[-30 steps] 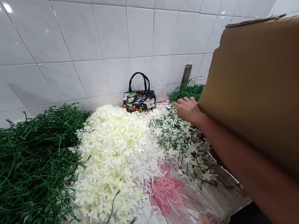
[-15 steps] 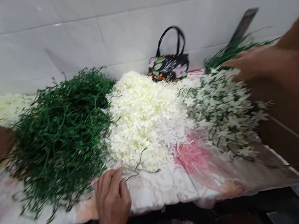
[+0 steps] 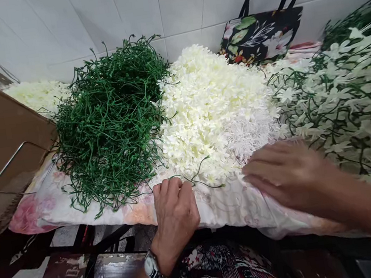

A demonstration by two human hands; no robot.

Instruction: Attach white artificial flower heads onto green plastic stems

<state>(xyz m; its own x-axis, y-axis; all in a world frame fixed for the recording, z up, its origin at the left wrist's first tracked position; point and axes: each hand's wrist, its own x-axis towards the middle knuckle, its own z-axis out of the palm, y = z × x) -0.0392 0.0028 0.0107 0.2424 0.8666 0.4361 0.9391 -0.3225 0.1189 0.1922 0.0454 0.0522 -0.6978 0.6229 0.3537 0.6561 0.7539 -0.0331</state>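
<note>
My left hand (image 3: pixel 175 209), a watch on its wrist, is closed at the table's front edge. It pinches a thin green artificial flower stem (image 3: pixel 194 178) whose branches fork out to the right. My right hand (image 3: pixel 281 173), partly blurred, reaches in over the cloth with its fingers stretched out. It is nearest to a small heap of white spiky flower centres (image 3: pixel 246 134); nothing shows in it. Between the hands lies a large heap of cream-white fabric blossoms (image 3: pixel 198 109). On the left is a heap of green branched stems (image 3: pixel 109 122).
Stems with white flowers (image 3: pixel 348 105) are piled at the right. A black floral handbag (image 3: pixel 262 37) stands against the tiled wall (image 3: pixel 179 5). A cardboard box (image 3: pixel 0 138) sits at the left, with more pale blossoms (image 3: pixel 39 95) behind. A flowered cloth (image 3: pixel 77 211) covers the table.
My right hand has moved from the flowered stems at the far right back towards the white flower centres. My left hand still holds the green stem. The view has turned right and down.
</note>
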